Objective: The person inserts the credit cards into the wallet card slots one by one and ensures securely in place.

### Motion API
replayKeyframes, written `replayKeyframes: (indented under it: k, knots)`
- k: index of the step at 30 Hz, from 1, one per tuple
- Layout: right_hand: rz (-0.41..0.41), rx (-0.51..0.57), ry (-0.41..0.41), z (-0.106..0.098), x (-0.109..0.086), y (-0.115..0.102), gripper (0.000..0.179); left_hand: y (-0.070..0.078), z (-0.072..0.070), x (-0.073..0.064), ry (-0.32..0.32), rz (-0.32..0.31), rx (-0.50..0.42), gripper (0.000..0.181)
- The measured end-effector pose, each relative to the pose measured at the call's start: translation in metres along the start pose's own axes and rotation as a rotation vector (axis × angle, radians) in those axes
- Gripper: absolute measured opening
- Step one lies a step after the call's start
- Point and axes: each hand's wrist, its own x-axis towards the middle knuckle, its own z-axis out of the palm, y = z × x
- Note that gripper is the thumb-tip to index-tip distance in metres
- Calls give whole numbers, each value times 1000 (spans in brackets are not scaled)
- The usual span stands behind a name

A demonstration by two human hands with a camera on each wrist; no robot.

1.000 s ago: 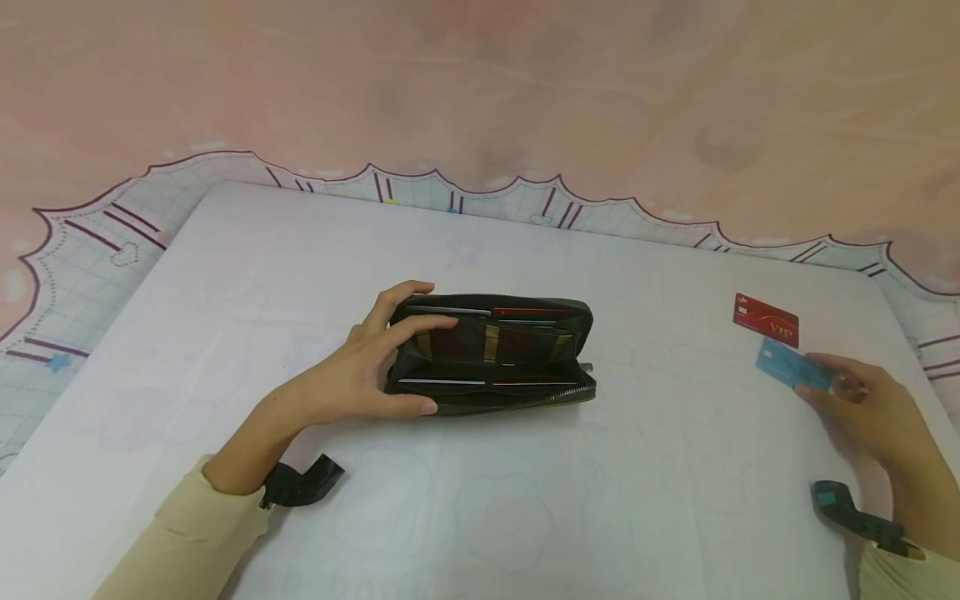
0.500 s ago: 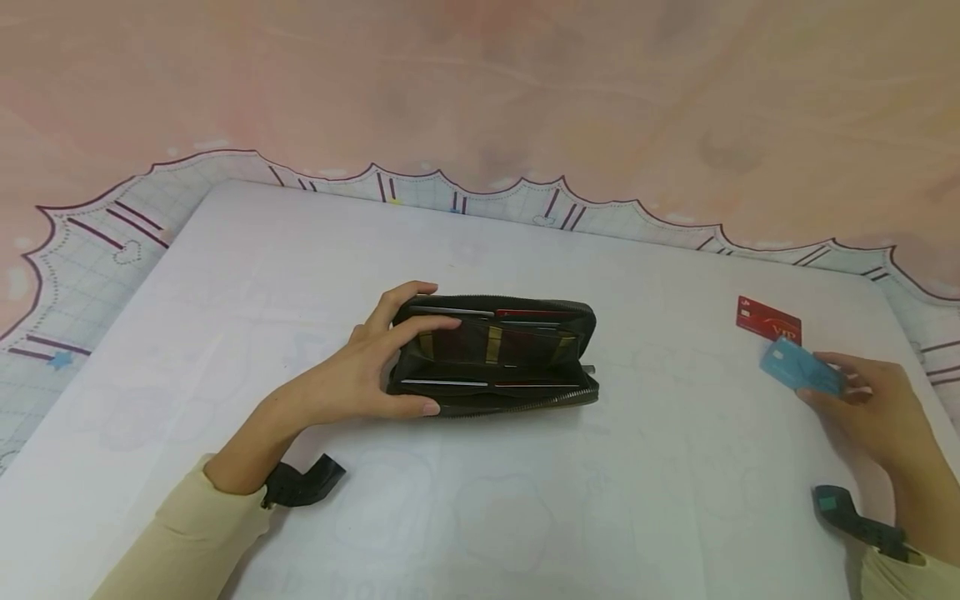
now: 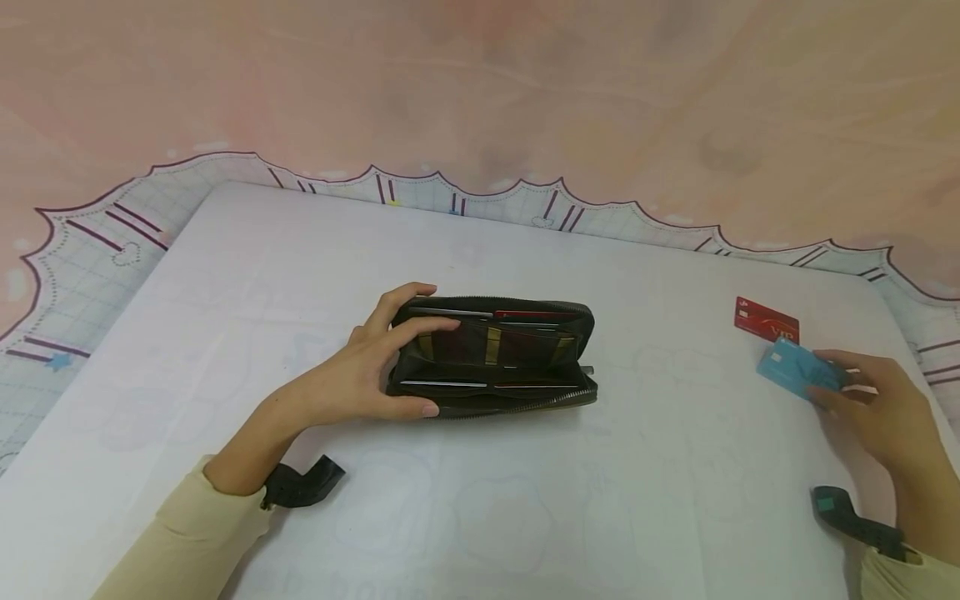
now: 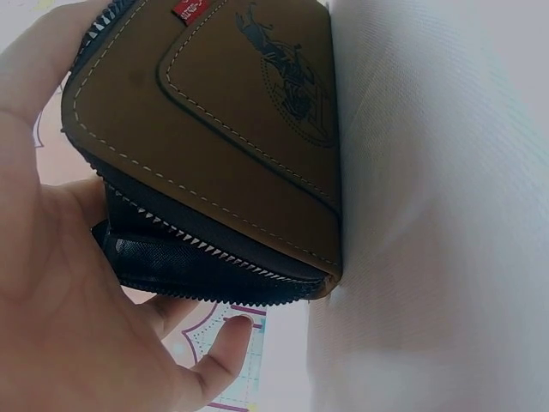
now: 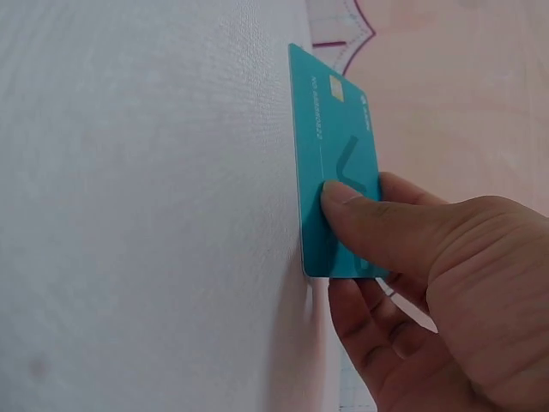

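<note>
A dark zip-around wallet (image 3: 525, 400) stands unzipped on the white table, its mouth facing up, with several cards in its slots. My left hand (image 3: 367, 367) grips its left end, thumb on the near side and fingers over the far side and inner divider. The left wrist view shows the wallet's brown outer face (image 4: 206, 120) with pale stitching, a red tag and a printed emblem. At the right, my right hand (image 3: 881, 408) pinches a blue chip card (image 3: 798, 367); in the right wrist view the thumb (image 5: 369, 223) lies on the card's front with fingers behind.
A red card marked VIP (image 3: 767, 318) lies on the white tabletop (image 3: 660, 467) just beyond the blue card, which overlaps its corner in the head view. A patterned cloth border (image 3: 495, 200) runs along the table's far edge.
The right thumb has shifted a little on the blue card, and a round glare seen there a second ago is gone. The left hand and wallet stay put.
</note>
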Motion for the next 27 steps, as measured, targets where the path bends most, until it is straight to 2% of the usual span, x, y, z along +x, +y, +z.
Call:
replayKeyframes:
  k: [9, 16, 22, 27]
  knots:
    - [10, -9, 6, -7, -1, 1, 50, 0, 1, 0, 2, -2, -3, 81]
    - [62, 2, 30, -7, -5, 4, 50, 0, 2, 0, 1, -4, 1, 81]
    - [93, 78, 57, -14, -9, -2, 48, -1, 1, 0, 4, -1, -1, 81]
    - [193, 159, 36, -21, -11, -18, 51, -2, 0, 0, 0, -13, -1, 80]
